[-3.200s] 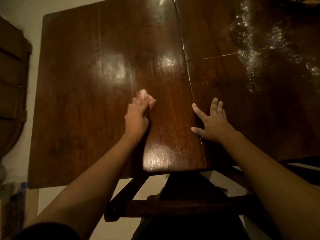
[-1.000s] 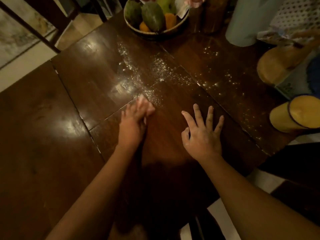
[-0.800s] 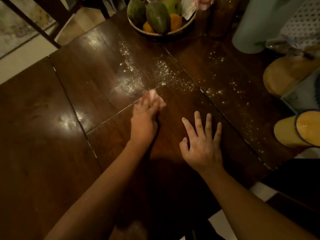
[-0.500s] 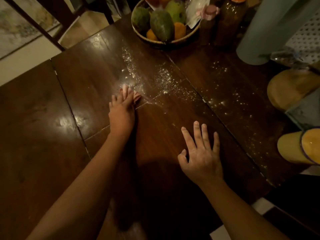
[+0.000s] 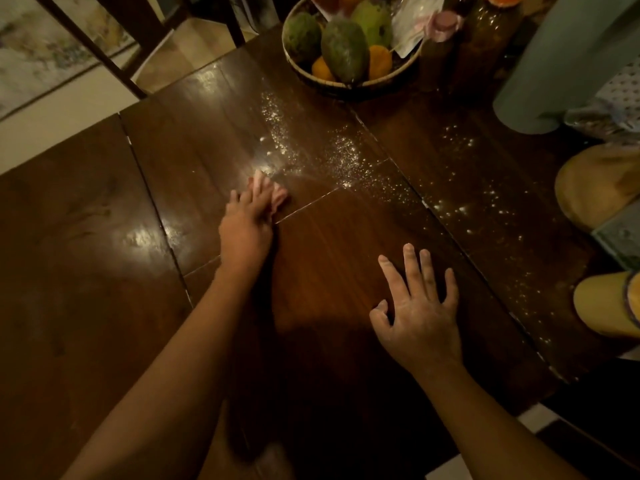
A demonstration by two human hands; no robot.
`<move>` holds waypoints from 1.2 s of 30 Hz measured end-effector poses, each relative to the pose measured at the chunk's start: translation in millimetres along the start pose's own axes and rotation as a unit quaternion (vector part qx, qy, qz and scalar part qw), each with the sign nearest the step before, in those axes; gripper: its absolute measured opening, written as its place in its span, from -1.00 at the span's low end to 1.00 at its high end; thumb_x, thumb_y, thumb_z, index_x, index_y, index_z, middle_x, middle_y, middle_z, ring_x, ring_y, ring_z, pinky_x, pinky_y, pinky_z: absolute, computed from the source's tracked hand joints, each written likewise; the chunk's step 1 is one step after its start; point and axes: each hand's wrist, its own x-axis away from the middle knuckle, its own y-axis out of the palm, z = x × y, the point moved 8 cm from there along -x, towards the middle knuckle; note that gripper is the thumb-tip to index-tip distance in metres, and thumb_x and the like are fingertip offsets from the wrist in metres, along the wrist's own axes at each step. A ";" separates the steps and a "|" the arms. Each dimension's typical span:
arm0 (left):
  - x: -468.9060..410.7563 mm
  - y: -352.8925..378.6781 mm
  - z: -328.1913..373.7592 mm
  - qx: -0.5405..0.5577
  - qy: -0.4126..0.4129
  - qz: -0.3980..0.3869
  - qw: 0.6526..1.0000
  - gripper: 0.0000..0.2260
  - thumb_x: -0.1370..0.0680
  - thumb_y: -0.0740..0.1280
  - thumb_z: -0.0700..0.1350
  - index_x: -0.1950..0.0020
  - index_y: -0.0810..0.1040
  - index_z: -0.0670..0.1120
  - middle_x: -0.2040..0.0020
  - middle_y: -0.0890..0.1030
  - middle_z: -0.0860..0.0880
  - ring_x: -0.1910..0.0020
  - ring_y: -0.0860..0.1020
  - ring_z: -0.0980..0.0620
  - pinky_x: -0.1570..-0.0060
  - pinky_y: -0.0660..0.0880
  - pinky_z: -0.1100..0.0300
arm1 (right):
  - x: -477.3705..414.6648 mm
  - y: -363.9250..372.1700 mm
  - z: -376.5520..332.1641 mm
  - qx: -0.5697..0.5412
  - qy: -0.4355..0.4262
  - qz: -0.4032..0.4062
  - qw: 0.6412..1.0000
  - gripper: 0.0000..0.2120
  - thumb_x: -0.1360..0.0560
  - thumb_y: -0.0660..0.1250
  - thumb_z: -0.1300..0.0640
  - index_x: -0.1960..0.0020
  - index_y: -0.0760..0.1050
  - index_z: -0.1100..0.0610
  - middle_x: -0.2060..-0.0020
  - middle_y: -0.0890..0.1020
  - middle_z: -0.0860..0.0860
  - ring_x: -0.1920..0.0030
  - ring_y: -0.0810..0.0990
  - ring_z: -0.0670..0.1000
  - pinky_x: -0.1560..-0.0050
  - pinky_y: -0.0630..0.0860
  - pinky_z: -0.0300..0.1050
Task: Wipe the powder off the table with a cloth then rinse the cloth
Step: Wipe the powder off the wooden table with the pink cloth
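**Left hand on cloth at edge of powder patch; right hand flat on bench**

Head view, dim warm light. Dark wooden bench point(image 5: 346, 258) fills most of the frame; seams between its boards run diagonally.

Left hand point(image 5: 246, 230), centre-left of frame, palm down, arm extended. Its fingers point(image 5: 258, 199) lie close together, pressing a small pinkish cloth point(image 5: 275, 194) against the bench. Only the cloth's crumpled front edge shows beyond the fingertips; the rest is under the hand.

Right hand point(image 5: 419, 313), lower centre-right, rests flat on the bench, fingers spread apart, holding nothing. A pale dusting shows on the back of this hand.

Powder point(image 5: 343, 161): white specks in a band running from upper centre, just below the fruit basket, down toward the right edge of the frame. Densest part lies just up and right of the cloth; the cloth sits at the near-left margin of the patch. Scattered specks extend along the right seam.

Bench surface between the two hands shows no visible specks.

Other items: woven basket point(image 5: 349, 86) with green and orange fruit, top centre; pale blue-grey cylinder point(image 5: 554, 81), upper right; two yellowish rounded objects point(image 5: 602, 306) at the right edge, identity unclear.
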 end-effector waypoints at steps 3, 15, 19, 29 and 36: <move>7.5 16.6 42.4 0.024 0.006 -0.012 1.000 -0.34 -0.51 0.20 -0.34 -0.54 0.26 0.15 -0.61 0.09 0.00 -0.58 0.01 -0.19 -0.50 0.09 -0.27 | 0.5 0.7 1.1 -0.010 0.004 -0.002 1.000 -0.33 -0.49 0.08 -0.09 -0.59 0.16 -0.02 -0.60 0.11 0.15 -0.60 0.03 0.16 -0.50 0.04 0.36; 37.8 1.2 -40.0 -0.026 0.113 -0.041 0.992 -0.44 -0.56 0.31 -0.16 -0.45 0.32 0.32 -0.55 0.24 0.11 -0.55 0.17 -0.12 -0.43 0.05 -0.39 | 1.2 -0.9 0.2 -0.025 0.008 -0.012 1.000 -0.31 -0.47 0.05 -0.11 -0.60 0.12 -0.06 -0.59 0.12 0.15 -0.60 0.04 0.18 -0.49 0.06 0.38; 2.3 -15.7 -65.1 -0.088 0.006 -0.003 0.996 -0.56 -0.67 0.14 0.00 -0.52 0.17 0.31 -0.60 0.10 0.09 -0.56 0.10 -0.22 -0.45 0.00 -0.37 | -12.0 -3.1 -8.2 -0.034 -0.002 -0.029 0.999 -0.32 -0.46 0.02 -0.16 -0.59 0.12 -0.14 -0.59 0.15 0.15 -0.59 0.04 0.23 -0.48 0.03 0.40; -92.6 0.5 -15.8 -0.070 0.066 -0.011 0.995 -0.50 -0.63 0.16 -0.11 -0.56 0.19 0.16 -0.61 0.11 -0.02 -0.57 0.01 -0.26 -0.46 0.01 -0.35 | -86.5 1.5 -71.5 -0.006 -0.081 -0.036 0.996 -0.33 -0.52 -0.03 -0.21 -0.61 -0.06 -0.18 -0.62 -0.03 0.04 -0.60 -0.16 0.20 -0.50 -0.13 0.44; -150.8 -15.7 -25.0 -0.210 0.234 -0.025 0.949 -0.55 -0.64 0.18 0.04 -0.50 0.20 0.33 -0.56 0.24 0.11 -0.56 0.13 -0.09 -0.42 0.00 -0.38 | -89.8 3.4 -73.2 -0.012 -0.090 -0.039 0.995 -0.31 -0.49 0.05 -0.20 -0.60 0.07 -0.12 -0.61 0.06 0.08 -0.60 -0.09 0.21 -0.47 -0.06 0.49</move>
